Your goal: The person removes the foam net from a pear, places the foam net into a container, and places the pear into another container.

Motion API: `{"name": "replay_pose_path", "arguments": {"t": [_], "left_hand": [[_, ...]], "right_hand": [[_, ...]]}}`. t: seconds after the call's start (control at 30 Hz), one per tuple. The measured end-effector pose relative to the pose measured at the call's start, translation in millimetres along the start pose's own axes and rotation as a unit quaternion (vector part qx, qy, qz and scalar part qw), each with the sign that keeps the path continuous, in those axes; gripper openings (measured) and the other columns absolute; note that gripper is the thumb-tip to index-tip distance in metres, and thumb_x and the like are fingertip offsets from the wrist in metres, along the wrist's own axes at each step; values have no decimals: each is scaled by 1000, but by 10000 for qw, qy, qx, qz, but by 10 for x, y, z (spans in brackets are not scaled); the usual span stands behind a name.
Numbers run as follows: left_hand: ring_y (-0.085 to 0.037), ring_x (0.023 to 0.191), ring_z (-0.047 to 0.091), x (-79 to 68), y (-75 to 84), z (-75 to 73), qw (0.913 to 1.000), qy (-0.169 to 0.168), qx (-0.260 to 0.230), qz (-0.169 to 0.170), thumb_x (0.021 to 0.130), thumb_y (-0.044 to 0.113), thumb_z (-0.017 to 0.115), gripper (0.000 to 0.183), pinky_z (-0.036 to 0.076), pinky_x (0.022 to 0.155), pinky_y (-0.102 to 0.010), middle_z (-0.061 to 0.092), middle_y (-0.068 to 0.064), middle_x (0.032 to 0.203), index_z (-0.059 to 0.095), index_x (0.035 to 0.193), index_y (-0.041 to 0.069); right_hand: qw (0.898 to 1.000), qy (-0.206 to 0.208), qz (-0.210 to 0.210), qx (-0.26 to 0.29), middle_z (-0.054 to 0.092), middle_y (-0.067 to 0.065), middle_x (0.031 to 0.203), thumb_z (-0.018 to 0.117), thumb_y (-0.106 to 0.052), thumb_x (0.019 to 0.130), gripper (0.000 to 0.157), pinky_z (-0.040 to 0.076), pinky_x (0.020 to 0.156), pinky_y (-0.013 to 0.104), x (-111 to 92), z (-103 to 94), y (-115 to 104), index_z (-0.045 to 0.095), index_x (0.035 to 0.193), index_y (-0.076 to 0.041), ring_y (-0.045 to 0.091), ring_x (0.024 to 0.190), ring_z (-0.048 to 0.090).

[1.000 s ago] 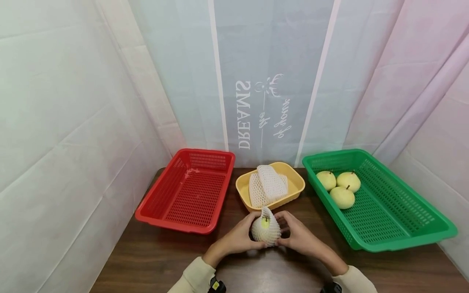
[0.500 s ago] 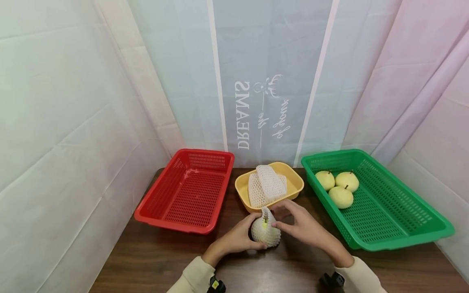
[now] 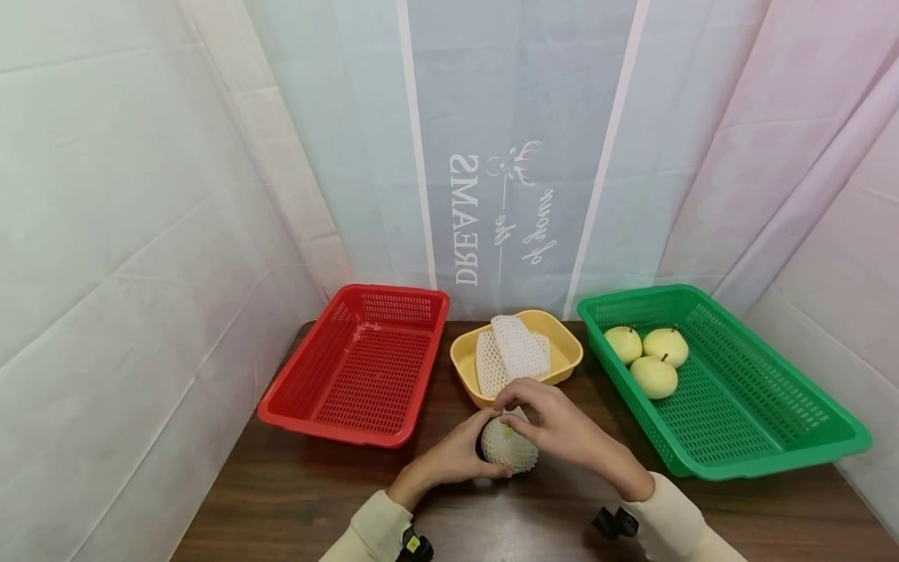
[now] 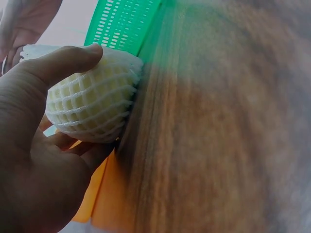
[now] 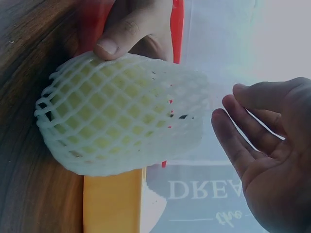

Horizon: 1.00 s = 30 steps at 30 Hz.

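Observation:
A pale yellow pear in a white foam net (image 3: 510,451) stands on the wooden table, stem end up. My left hand (image 3: 453,455) grips it from the left, thumb on the near side and fingers behind, as the left wrist view also shows with the netted pear (image 4: 92,99). Over the top of the pear is my right hand (image 3: 565,421), fingers slightly bent. In the right wrist view a small gap separates the fingertips (image 5: 222,121) from the loose upper end of the foam net (image 5: 189,104), and nothing is in that hand.
Behind the hands sits a yellow tray (image 3: 565,355) with white foam nets (image 3: 520,351). To the left is a red basket (image 3: 421,390). At the right, a green basket (image 3: 744,390) holds 3 pears (image 3: 655,378). A printed curtain (image 3: 513,78) hangs at the back.
My right hand has let go of the pear's right side and risen up and left to above its top. The left hand keeps its grip in the same place.

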State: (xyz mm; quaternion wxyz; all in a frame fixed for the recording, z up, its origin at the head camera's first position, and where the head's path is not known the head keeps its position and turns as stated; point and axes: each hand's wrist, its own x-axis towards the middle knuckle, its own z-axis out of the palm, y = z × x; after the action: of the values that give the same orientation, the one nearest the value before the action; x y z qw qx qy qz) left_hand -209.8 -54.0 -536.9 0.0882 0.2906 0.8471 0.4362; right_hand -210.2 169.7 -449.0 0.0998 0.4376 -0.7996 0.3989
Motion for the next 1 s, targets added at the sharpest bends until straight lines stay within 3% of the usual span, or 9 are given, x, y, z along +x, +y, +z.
{"name": "replay_pose_path", "arguments": {"t": [0.13,0.4,0.8,1.0], "left_hand": [[-11,136,55,7,-11,10,10000,-6,-65,56,85,36,91,97,46,114,-32,50,3,160,35,164,29],[-11,135,55,10,-19,14,9998,-3,-106,166,84,32,93,89,47,113,-31,53,4,156,43,158,28],[-8,131,56,4,-25,-1,9999,-77,-50,71,85,34,91,82,49,109,-30,57,4,149,46,153,26],[-7,131,56,4,-20,8,9999,-45,-10,119,84,34,92,83,48,110,-29,57,4,148,46,153,26]], "right_hand": [[9991,-193,-131,-356,73,0,102,79,5,90,23,62,81,33,30,13,-27,71,105,-10,12,94,71],[9952,-333,-17,-917,70,-1,99,78,10,87,26,61,79,29,3,-4,-16,70,101,-10,16,91,69],[9811,-855,826,-1527,66,-5,98,86,-9,88,23,57,76,27,-39,-49,-9,68,100,-15,10,90,65],[9748,-1102,906,-1718,68,-2,104,86,-11,86,25,55,74,28,-44,-17,-9,70,105,-13,11,91,64]]}}
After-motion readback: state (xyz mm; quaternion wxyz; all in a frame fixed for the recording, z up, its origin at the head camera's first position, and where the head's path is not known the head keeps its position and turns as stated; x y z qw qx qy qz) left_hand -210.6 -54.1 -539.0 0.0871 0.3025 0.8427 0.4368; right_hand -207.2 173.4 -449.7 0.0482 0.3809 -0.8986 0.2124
